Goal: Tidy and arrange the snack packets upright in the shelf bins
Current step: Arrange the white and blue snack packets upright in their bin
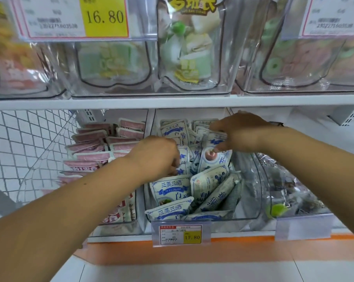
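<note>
White-and-blue foil snack packets (172,190): jumbled in the clear plastic middle bin (251,180), flat and leaning at 6 o'clock, upright toward 12 o'clock.
Left hand (159,155): at the heap's 9 o'clock, fingers curled down among packets; cannot tell whether it holds one.
Right hand (239,133): at 1 o'clock, thumb and fingers pinching the top of a white-and-blue packet with a round red picture (212,157).
Pink flat packets (94,147): rowed in the bin at 9 o'clock.
Yellow-and-white price tag (180,234): on the middle bin's front, 17.80.
</note>
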The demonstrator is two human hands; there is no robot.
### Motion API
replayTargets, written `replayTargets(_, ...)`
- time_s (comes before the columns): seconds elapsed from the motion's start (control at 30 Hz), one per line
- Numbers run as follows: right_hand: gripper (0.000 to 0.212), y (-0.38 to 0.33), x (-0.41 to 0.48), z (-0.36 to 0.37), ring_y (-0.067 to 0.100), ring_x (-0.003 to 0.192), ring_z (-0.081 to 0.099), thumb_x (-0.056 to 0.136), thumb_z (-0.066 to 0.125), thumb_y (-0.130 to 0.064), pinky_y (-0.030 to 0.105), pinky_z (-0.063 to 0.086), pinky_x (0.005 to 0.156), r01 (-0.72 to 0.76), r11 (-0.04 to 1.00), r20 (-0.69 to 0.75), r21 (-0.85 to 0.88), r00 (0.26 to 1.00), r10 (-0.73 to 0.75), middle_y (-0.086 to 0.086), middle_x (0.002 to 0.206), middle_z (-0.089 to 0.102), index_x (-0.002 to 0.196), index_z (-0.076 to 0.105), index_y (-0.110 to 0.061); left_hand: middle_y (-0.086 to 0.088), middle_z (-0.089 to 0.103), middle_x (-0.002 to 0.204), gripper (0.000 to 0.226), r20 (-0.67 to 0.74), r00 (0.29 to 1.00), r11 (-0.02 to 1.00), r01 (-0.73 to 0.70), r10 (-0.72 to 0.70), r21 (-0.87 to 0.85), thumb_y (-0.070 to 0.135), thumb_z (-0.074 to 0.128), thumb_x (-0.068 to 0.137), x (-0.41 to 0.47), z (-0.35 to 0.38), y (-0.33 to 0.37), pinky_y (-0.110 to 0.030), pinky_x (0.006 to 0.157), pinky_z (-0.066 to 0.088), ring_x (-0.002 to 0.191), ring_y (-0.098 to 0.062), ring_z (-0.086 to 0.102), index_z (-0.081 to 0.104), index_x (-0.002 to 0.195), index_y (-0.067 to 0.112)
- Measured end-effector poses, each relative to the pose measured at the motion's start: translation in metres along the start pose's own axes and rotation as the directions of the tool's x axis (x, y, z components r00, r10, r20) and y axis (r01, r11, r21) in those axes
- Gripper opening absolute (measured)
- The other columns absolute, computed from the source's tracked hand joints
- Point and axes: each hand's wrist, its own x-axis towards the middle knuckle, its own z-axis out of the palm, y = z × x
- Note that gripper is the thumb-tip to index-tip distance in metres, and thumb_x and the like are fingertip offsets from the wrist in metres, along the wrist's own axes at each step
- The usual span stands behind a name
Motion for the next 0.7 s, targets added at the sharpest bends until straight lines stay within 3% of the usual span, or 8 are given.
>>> replayTargets(0.07,0.063,-0.003,-0.006,-0.001,0.024,0.139,0.033,0.091,0.061,-0.041,0.033,0.025,0.113,0.024,0.994,-0.009,-0.110,1.000,-0.025,-0.003,0.154,0.034,0.147,0.034,-0.032,0.011,0.071,0.099,0.020,0.007,1.000,1.000,-0.010,0.010,-0.014,0.043,0.069,0.087,0.000,0.001,-0.001,-0.032,0.085,0.053,0.090,-0.013,0.064,0.074,0.102,0.030)
replayTargets(0.2,0.058,-0.011,0.000,0.002,0.027,0.133,0.040,0.092,0.062,-0.035,0.041,0.037,0.108,0.059,0.985,0.003,-0.163,0.998,-0.059,0.005,0.147,0.042,0.145,0.040,-0.027,0.018,0.070,0.112,0.025,0.012,0.996,0.994,-0.082,0.084,-0.075,0.044,0.064,0.091,-0.002,-0.002,-0.003,-0.032,0.096,0.048,0.105,-0.011,0.062,0.070,0.115,0.039)
replayTargets(0.3,0.060,-0.009,0.009,0.004,0.027,0.128,0.043,0.090,0.065,-0.034,0.038,0.040,0.103,0.058,0.992,0.007,-0.115,0.998,-0.058,0.005,0.143,0.042,0.143,0.041,-0.024,0.008,0.051,0.143,0.042,0.031,0.994,0.993,-0.102,0.101,0.059,0.052,0.052,0.095,-0.009,-0.004,-0.002,-0.039,0.121,0.018,0.137,-0.019,0.038,0.057,0.134,0.037)
replayTargets(0.33,0.063,-0.007,0.008,0.005,0.025,0.126,0.045,0.087,0.068,-0.035,0.035,0.041,0.101,0.075,0.993,-0.012,-0.086,0.997,-0.076,0.004,0.142,0.042,0.143,0.040,-0.026,0.005,0.042,0.151,0.047,0.040,0.995,0.993,-0.090,0.087,0.083,0.054,0.049,0.096,-0.011,-0.005,-0.001,-0.040,0.121,0.008,0.143,-0.020,0.029,0.050,0.140,0.037)
replayTargets(0.4,0.074,-0.006,0.006,0.012,0.022,0.122,0.048,0.083,0.073,-0.035,0.030,0.042,0.095,0.096,0.994,-0.061,0.042,0.994,-0.094,-0.001,0.143,0.041,0.146,0.033,-0.033,0.003,0.034,0.156,0.052,0.073,0.994,0.991,-0.086,0.078,0.105,0.054,0.046,0.096,-0.009,-0.004,0.001,-0.041,0.121,0.003,0.145,-0.019,0.026,0.041,0.145,0.037)
replayTargets(0.53,0.067,-0.011,0.008,0.021,0.023,0.117,0.055,0.088,0.067,-0.037,0.028,0.044,0.087,0.085,0.996,-0.021,-0.011,0.996,-0.085,-0.001,0.144,0.048,0.145,0.031,-0.040,0.006,0.052,0.143,0.038,0.087,0.995,0.996,-0.057,0.051,0.064,0.049,0.048,0.098,-0.003,-0.002,0.003,-0.041,0.121,0.012,0.132,-0.018,0.047,0.057,0.133,0.037)
replayTargets(0.63,0.069,-0.013,-0.002,0.011,0.020,0.127,0.047,0.088,0.066,-0.044,0.029,0.039,0.101,0.107,0.989,-0.096,0.107,0.991,-0.097,0.001,0.148,0.043,0.147,0.032,-0.035,0.003,0.069,0.114,0.039,-0.119,0.993,0.969,-0.021,-0.008,-0.244,0.049,0.041,0.099,-0.007,0.001,0.002,-0.041,0.107,0.039,0.106,-0.018,0.060,0.069,0.110,0.024)
replayTargets(0.7,0.053,-0.011,-0.024,0.005,0.013,0.119,0.051,0.091,0.057,-0.048,0.026,0.040,0.099,0.152,0.948,-0.212,0.281,0.973,-0.093,-0.004,0.135,0.052,0.140,0.045,-0.031,0.006,0.069,0.109,0.057,-0.115,0.992,0.893,-0.009,-0.048,-0.450,0.068,0.035,0.090,-0.017,-0.003,0.006,-0.039,0.100,0.044,0.103,-0.015,0.060,0.071,0.107,0.027)
